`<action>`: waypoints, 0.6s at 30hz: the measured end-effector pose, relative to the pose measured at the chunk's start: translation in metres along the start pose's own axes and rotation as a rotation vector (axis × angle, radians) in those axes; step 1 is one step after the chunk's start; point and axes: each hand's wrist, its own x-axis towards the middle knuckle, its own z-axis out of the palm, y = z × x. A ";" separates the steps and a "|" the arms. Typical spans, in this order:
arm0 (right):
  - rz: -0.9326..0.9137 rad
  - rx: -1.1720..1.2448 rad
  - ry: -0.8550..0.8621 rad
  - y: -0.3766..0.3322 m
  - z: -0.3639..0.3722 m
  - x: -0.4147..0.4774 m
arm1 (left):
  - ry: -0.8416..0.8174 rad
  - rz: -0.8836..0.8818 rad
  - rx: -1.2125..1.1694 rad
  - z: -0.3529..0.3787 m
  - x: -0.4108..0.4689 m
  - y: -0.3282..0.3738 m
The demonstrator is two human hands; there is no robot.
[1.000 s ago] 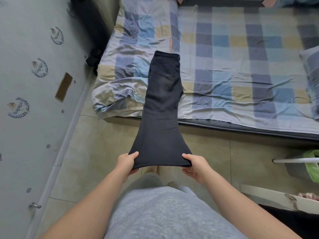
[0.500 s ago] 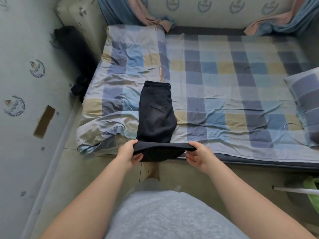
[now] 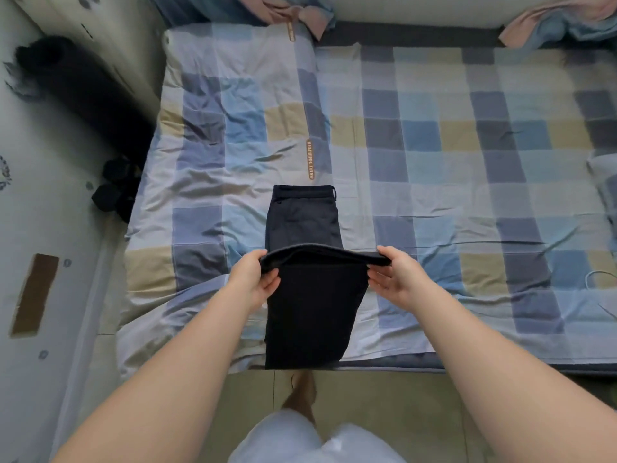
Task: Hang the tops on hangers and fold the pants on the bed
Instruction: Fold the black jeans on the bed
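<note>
The black pants [image 3: 302, 225] lie on the bed [image 3: 434, 135], near its left near edge. The left hand [image 3: 255, 279] and right hand [image 3: 395, 277] each pinch a corner of the raised leg end.

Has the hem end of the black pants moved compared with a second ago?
Yes. The left hand and right hand carried the hem of the black fabric pants from over the tiled floor, past the checked bed's near edge, toward the waistband.
</note>
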 end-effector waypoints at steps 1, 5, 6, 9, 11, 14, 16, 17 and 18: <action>-0.007 -0.009 0.011 -0.012 0.009 0.016 | -0.006 -0.006 0.004 0.007 0.017 0.012; -0.013 -0.041 0.044 -0.050 0.037 0.080 | -0.045 -0.008 0.047 0.032 0.084 0.053; -0.011 -0.046 0.048 -0.056 0.043 0.097 | -0.043 -0.001 0.059 0.038 0.100 0.062; -0.024 -0.079 0.061 -0.074 0.059 0.147 | -0.032 0.021 0.104 0.057 0.148 0.082; -0.033 -0.113 0.065 -0.082 0.070 0.181 | -0.027 0.024 0.143 0.068 0.178 0.092; -0.045 -0.136 0.064 -0.088 0.086 0.231 | -0.021 0.034 0.162 0.079 0.224 0.099; -0.050 -0.106 0.062 -0.088 0.095 0.257 | -0.014 0.048 0.159 0.083 0.250 0.100; -0.053 -0.085 0.059 -0.087 0.099 0.268 | -0.016 0.051 0.156 0.085 0.262 0.099; -0.051 -0.060 0.054 -0.084 0.102 0.278 | -0.022 0.050 0.152 0.086 0.271 0.098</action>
